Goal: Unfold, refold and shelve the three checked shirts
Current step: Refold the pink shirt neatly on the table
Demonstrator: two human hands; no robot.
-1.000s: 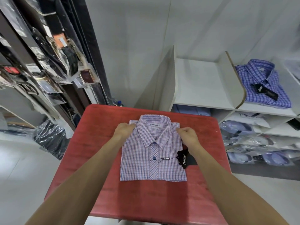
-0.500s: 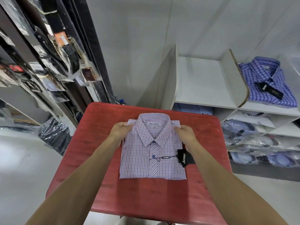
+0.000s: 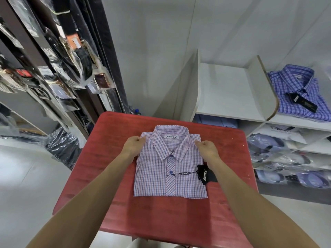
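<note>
Pink-and-blue checked shirt [image 3: 170, 167] lies folded flat, collar up and away from the person, near the middle of the red desk [image 3: 107, 140]. Its pattern is a fine grid of pink and blue lines on white, the collar is buttoned, and a white label sits inside the neck. A black hang tag [image 3: 206, 174] on a dark cord hangs off the shirt's right edge, by the right wrist. The left hand [image 3: 133, 146] pinches the shirt's left shoulder and the right hand [image 3: 206, 149] grips its right shoulder, fingers curled on the cloth at both sides of the collar. Beyond the shirt and to its right stands a white shelf [image 3: 231, 93] (the nearest top compartment shows only bare board). One compartment further right holds a folded blue checked shirt [image 3: 297, 86] with its own black tag. Lower shelves hold bagged shirts [image 3: 279, 158].
</note>
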